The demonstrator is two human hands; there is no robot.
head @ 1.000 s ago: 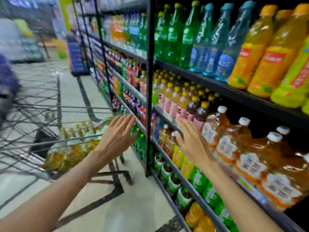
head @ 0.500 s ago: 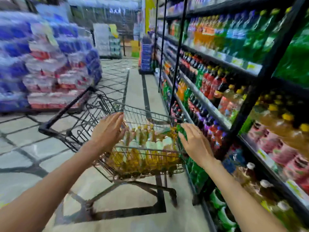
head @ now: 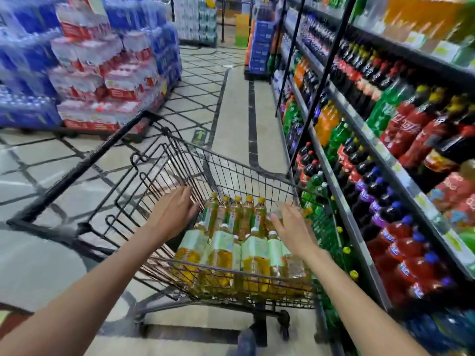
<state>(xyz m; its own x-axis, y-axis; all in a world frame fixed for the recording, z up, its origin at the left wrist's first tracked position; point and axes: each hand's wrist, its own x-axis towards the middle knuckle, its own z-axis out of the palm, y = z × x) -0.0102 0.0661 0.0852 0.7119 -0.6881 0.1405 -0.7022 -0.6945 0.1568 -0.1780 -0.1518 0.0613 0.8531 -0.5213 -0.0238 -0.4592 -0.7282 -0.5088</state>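
Stacked water packs (head: pixel 102 73) stood at 10 o'clock. In the wire cart (head: pixel 90 158), the left hand (head: pixel 174 214), fingers straight and holding nothing, hovered at 9 o'clock of the yellow bottles (head: pixel 231 247). The right hand (head: pixel 293 227), fingers spread and unclenched, lay over their 3 o'clock edge. Drink shelves (head: pixel 385 140) ran at 2 o'clock.

Bright, even overhead store light, motion-blurred shelves (head: pixel 401 129) at right, wide-angle bending at edges.
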